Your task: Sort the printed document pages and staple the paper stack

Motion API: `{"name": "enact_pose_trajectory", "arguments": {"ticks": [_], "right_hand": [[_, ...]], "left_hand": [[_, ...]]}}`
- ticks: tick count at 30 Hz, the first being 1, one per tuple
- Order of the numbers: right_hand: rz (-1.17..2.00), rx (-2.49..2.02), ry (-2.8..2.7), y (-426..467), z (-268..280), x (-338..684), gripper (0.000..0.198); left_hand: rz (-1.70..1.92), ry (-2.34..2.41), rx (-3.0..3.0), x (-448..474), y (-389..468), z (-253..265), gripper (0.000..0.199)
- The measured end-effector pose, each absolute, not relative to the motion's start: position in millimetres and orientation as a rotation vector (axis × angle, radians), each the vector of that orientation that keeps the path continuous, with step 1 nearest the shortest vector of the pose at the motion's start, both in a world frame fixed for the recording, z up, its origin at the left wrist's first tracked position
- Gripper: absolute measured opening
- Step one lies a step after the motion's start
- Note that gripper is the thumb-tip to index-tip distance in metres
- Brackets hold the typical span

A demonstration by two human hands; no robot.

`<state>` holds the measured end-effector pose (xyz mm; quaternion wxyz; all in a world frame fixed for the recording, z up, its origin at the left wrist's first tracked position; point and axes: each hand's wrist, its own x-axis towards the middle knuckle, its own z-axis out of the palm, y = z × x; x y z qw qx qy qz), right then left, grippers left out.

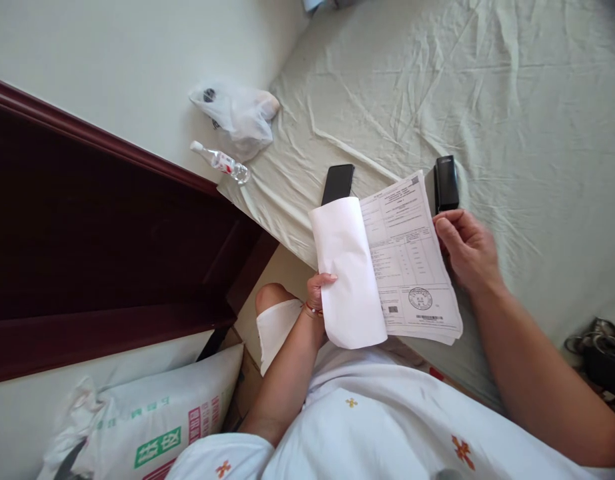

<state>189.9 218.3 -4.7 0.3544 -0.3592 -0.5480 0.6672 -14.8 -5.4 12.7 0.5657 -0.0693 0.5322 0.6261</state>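
Observation:
A stack of printed papers [405,260] lies spread above my lap, with text, tables and a round stamp on the top sheet. One page [347,273] is folded over to the left, its blank white back showing. My left hand [320,291] grips the stack's left side, thumb on top of the turned page and the other fingers mostly hidden. At the right edge of the papers, my right hand [467,250] is closed, thumb and forefinger pinched at the sheet's margin. Just beyond it stands a black case [446,183]. A black phone [338,184] lies behind the folded page.
A wrinkled pale green sheet [527,133] covers the bed. A clear plastic bottle [222,163] and a white plastic bag [237,120] sit near the wall. Dark red wood [102,220] runs along the left, above a printed white sack [172,413]. Dark tangled items [605,353] lie at right.

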Motion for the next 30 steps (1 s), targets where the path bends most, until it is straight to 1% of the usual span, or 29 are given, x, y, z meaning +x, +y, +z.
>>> {"name": "enact_pose_trajectory", "arguments": {"ticks": [5, 9, 11, 13, 16, 19, 22, 26, 28, 30], "right_hand": [[1.431, -1.036, -1.722, 219, -4, 191, 0.036], [1.203, -1.076, -1.774, 217, -6, 190, 0.024], [1.071, -1.057, -1.799, 216, -6, 190, 0.02], [0.966, -1.039, -1.831, 216, -5, 189, 0.018], [0.885, -1.032, -1.855, 215, -5, 188, 0.018], [0.838, -1.016, -1.863, 214, -4, 188, 0.021], [0.854, -0.977, -1.874, 212, 0, 188, 0.027], [0.978, -0.912, -1.865, 209, 5, 190, 0.032], [1.103, -0.9, -1.856, 210, 5, 193, 0.036], [1.375, -0.881, -1.863, 213, 4, 197, 0.044]], "left_hand": [[1.481, 1.228, -0.197, -13, -7, 12, 0.069], [1.525, 1.254, -0.183, -12, -6, 12, 0.073], [1.54, 1.277, -0.169, -12, -5, 12, 0.07], [1.525, 1.278, -0.154, -12, -4, 12, 0.064], [1.512, 1.255, -0.13, -12, -3, 12, 0.059], [1.542, 1.276, -0.131, -10, -3, 13, 0.064], [1.565, 1.307, -0.145, -8, -2, 13, 0.067], [1.601, 1.314, -0.15, -8, -1, 12, 0.069], [1.603, 1.312, -0.155, -9, -2, 10, 0.071], [1.609, 1.316, -0.149, -10, -2, 8, 0.072]]}}
